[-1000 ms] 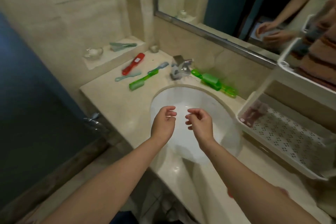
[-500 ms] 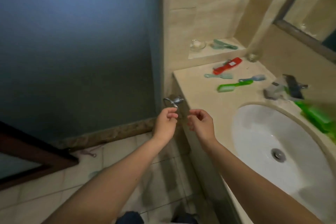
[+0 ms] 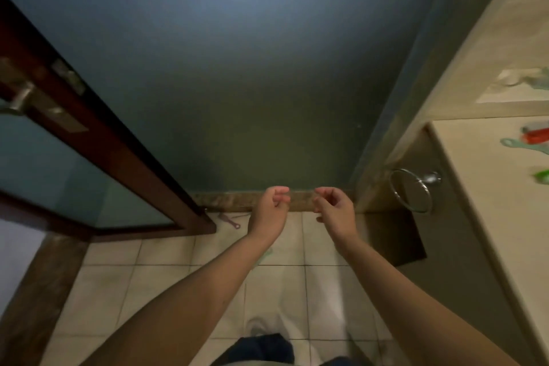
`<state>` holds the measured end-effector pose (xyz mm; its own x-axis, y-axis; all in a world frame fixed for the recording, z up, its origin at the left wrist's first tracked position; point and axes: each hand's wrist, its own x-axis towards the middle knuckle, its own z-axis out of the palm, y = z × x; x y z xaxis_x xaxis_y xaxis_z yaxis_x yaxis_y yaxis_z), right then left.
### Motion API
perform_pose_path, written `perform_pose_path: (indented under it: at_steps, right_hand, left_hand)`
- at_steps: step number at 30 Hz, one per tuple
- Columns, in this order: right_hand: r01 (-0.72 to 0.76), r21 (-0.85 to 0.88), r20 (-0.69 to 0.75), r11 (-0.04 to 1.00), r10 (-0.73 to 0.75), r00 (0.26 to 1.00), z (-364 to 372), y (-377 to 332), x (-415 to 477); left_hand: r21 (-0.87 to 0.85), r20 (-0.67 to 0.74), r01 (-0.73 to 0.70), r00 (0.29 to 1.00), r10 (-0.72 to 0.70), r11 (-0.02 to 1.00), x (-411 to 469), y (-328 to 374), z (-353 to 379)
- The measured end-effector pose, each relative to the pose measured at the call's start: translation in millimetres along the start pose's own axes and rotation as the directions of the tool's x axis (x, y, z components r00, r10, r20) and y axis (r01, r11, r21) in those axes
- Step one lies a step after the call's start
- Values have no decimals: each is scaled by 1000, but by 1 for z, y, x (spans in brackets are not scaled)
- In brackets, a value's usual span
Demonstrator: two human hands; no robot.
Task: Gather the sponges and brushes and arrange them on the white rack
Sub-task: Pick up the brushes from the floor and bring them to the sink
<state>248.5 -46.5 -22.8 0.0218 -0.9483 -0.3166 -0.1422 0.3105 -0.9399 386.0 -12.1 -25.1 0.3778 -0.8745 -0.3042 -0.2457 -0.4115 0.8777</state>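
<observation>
My left hand (image 3: 269, 212) and my right hand (image 3: 337, 212) hang side by side above the tiled floor, fingers loosely curled, holding nothing. At the right edge, on the beige counter (image 3: 475, 163), lie a red brush (image 3: 537, 135), a pale teal brush (image 3: 521, 145) and the tip of a green brush (image 3: 542, 176), all cut off by the frame. On the floor a small purple brush-like item (image 3: 229, 220) lies by the door corner. A pale green item (image 3: 266, 255) shows beside my left forearm. The white rack is out of view.
A dark wooden door (image 3: 98, 157) stands open on the left. A blue-green wall (image 3: 237, 83) is straight ahead. A chrome towel ring (image 3: 411, 190) hangs on the counter's side. A raised ledge (image 3: 517, 89) holds a blurred glass dish and a teal item.
The view has swung left and down, from the sink and counter to the floor and door. The rack and sink left the frame. Both hands stay empty in front.
</observation>
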Motion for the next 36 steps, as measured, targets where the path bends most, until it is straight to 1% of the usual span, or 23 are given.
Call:
perform_pose_path:
  at_steps: [4, 7, 11, 19, 24, 30, 36]
  right_hand:
    - [-35, -20, 74, 999, 36, 997, 53, 5, 0]
    - [-57, -52, 117, 997, 63, 991, 81, 15, 3]
    - [-96, -126, 174, 987, 117, 978, 110, 32, 16]
    - [-94, -290, 293, 952, 182, 939, 167, 91, 74]
    - [-31, -361, 361, 932, 171, 917, 212, 166, 136]
    - [35, -419, 419, 907, 159, 894, 256, 295, 224]
    - [206, -489, 499, 848, 79, 863, 293, 411, 314]
  left_hand:
    - [1, -49, 75, 996, -74, 997, 11, -31, -47]
    - [-11, -83, 133, 988, -133, 991, 15, -54, -69]
    - [-81, -123, 216, 967, -225, 973, 24, -83, -85]
    - [-207, -169, 254, 942, -290, 945, 69, -157, -91]
    - [-243, -189, 290, 922, -338, 926, 126, -240, -64]
    - [-218, -220, 303, 911, -349, 928, 212, -370, -14]
    - [-239, -247, 285, 907, -342, 928, 293, -488, 37]
